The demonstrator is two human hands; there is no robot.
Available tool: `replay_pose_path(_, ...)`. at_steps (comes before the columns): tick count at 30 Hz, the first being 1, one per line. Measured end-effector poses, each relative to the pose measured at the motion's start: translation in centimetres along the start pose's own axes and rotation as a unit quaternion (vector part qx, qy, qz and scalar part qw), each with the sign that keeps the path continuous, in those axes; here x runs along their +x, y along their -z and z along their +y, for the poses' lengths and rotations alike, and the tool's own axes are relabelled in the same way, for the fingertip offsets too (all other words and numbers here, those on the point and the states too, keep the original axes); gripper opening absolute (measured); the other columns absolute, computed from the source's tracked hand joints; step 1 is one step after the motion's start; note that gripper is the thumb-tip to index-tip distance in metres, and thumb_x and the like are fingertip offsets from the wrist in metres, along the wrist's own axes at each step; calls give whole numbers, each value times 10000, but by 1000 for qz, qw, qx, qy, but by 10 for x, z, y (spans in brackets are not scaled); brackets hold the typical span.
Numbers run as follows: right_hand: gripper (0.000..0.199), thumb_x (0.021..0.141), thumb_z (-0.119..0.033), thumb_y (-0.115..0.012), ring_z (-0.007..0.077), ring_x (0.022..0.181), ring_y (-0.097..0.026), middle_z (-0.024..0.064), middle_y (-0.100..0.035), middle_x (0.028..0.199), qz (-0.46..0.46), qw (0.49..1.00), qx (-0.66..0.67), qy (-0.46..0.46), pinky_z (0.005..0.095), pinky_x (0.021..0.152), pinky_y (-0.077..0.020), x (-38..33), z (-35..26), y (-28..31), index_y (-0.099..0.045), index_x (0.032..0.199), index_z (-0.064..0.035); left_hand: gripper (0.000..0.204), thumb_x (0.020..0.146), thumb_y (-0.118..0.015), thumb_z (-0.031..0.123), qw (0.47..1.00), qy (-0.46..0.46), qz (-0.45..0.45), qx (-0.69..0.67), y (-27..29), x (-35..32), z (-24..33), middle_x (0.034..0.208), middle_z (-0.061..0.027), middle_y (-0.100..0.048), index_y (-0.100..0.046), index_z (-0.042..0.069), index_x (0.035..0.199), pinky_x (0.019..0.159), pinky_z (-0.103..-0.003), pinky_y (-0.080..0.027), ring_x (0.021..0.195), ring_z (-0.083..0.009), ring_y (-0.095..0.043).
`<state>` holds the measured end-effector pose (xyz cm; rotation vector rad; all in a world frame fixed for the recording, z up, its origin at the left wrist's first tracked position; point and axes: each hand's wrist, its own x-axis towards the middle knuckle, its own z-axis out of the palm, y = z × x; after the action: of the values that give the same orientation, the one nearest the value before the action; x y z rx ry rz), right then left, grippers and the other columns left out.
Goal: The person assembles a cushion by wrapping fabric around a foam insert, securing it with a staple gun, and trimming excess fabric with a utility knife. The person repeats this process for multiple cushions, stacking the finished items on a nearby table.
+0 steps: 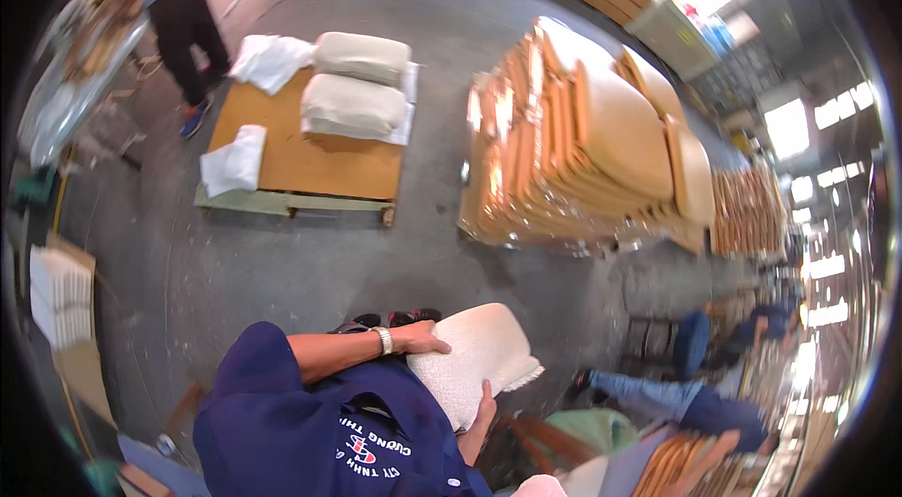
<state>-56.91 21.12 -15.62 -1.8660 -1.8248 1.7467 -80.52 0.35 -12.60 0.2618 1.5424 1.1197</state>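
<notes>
Between my hands, in front of my navy shirt, is a cream, seat-shaped pad with a rounded far end and a ruffled edge at its right. My left hand, with a pale watch on the wrist, grips the pad's left edge, thumb on top. Nearer to my body, my right hand holds the right side, with its thumb over the surface. The fingers of both hands are partly hidden beneath the pad.
Ahead on the left stands a low wooden platform with two cream stacks and white cloths. Plastic-wrapped wooden chair parts rise ahead on the right. One person stands at the far left; another is at the right.
</notes>
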Motion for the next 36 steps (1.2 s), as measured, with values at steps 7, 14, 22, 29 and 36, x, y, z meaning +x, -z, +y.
replay_pose_path(7,563,983,-400,-657,298,885,-732,188,-741,1047,-227,973,13,-38,424,772,-577,72,-164,-109,-665,1180,128,859,846,-803,422,973,20,155,-169,102,24,30,1318,-279,-640,-498,-187,1369,978,-397,-515,1191,-307,-642)
replay_pose_path(14,496,1019,-311,-655,240,989,-703,169,-719,1175,-413,894,-74,154,383,821,-567,134,-330,-221,-621,1280,109,679,997,-672,453,863,-110,103,-483,203,7,67,1356,-198,-636,-503,-31,1441,1090,-435,-495,1239,-271,-629)
replay_pose_path(22,460,1100,-380,-521,148,958,-663,67,-714,1103,-517,796,-176,262,306,846,-548,93,-494,-365,-612,1320,13,724,933,-750,380,693,-338,210,-601,329,30,82,1321,-245,-631,-474,-56,1441,963,-444,-584,1161,-304,-674)
replay_pose_path(29,471,1089,-418,-519,241,982,-721,142,-701,1183,-381,897,0,226,398,825,-601,149,-490,-400,-537,1393,-59,791,906,-792,290,560,-436,310,-632,466,35,132,1376,-199,-579,-366,1,1507,1033,-530,-542,1234,-343,-614)
replay_pose_path(36,489,1062,-389,-592,270,938,-730,162,-702,1161,-266,947,-155,95,420,765,-605,140,-405,-382,-523,1402,-44,787,901,-787,284,472,-409,325,-710,623,87,92,1415,-213,-522,-355,67,1522,952,-528,-561,1283,-365,-549)
